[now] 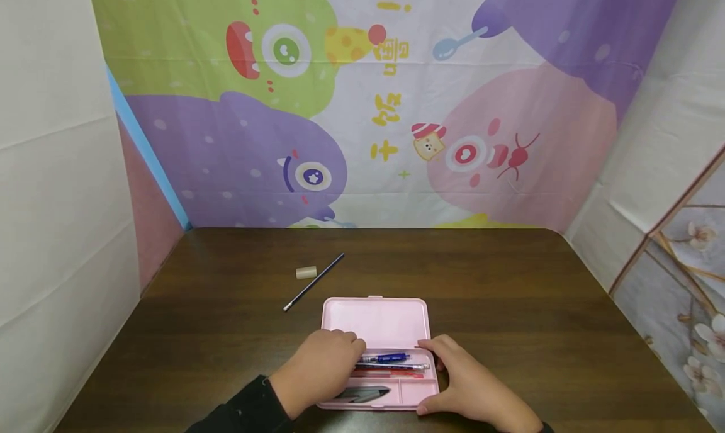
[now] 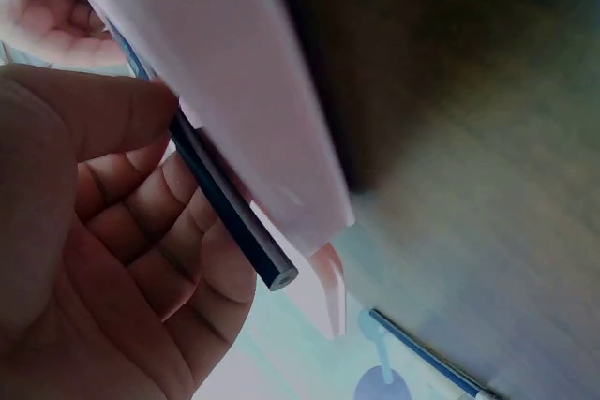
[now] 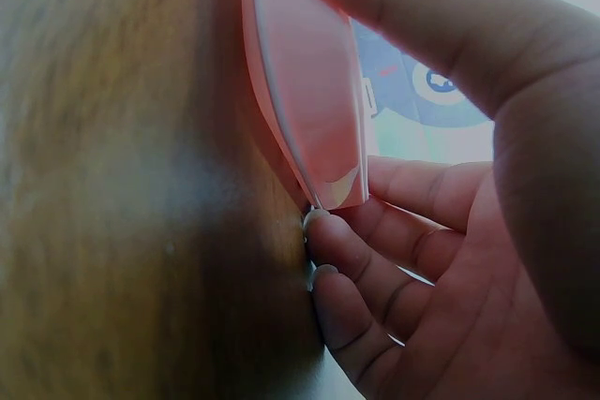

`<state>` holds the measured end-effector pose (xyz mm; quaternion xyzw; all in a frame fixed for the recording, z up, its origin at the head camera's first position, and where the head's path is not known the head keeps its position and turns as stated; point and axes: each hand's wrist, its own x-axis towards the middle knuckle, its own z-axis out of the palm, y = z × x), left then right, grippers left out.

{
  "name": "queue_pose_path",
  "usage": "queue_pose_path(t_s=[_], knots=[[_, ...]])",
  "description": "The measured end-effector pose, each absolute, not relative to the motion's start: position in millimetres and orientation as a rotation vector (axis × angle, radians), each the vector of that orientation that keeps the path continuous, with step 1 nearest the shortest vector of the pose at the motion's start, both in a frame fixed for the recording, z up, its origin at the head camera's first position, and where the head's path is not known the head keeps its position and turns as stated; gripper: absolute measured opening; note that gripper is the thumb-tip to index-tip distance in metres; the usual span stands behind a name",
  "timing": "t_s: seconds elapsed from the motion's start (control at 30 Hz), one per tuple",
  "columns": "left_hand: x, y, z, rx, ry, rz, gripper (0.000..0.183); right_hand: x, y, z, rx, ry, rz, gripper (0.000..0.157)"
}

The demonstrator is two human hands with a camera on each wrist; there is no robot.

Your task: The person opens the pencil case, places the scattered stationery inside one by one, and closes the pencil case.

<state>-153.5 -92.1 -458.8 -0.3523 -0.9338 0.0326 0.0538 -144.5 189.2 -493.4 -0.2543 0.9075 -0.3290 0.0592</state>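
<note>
A pink pencil case (image 1: 375, 320) lies with its lid raised on the table, between my hands. My left hand (image 1: 320, 367) is over its left side. In the left wrist view my thumb and fingers pinch a dark striped pencil (image 2: 230, 196) near its flat end, at the case's edge. The eraser end of a pencil lies toward the right of the tray, beside a blue pen (image 1: 392, 358) and red sticks (image 1: 391, 374). A grey and black pointed item (image 1: 365, 394) sits in the near compartment. My right hand (image 1: 472, 382) grips the case's right side.
On the dark wooden table (image 1: 498, 294), beyond the case and to the left, lie another pencil (image 1: 314, 282) and a small beige eraser (image 1: 306, 272). A cartoon-printed cloth (image 1: 385, 200) hangs behind the table's far edge.
</note>
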Motion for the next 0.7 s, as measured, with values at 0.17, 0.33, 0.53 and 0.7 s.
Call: queue_pose_path(t_s=[0.17, 0.33, 0.53, 0.7], knots=[[-153.0, -90.7, -461.1, -1.049, -2.848, 0.100, 0.005, -145.1, 189.4, -493.2, -0.777, 2.747, -0.991, 0.098], [-152.8, -87.4, -462.3, -1.069, -2.857, 0.117, 0.005, -144.7, 189.9, -493.0, -0.787, 2.744, -0.991, 0.097], [-153.6, -84.8, -464.0, -1.083, -2.854, 0.112, 0.005, -144.1, 190.7, -492.4, -0.796, 2.750, -1.001, 0.097], [-153.4, -83.8, -464.9, -1.108, -2.908, 0.066, 0.004, -143.6, 190.0, -491.7, -0.787, 2.750, -0.999, 0.097]])
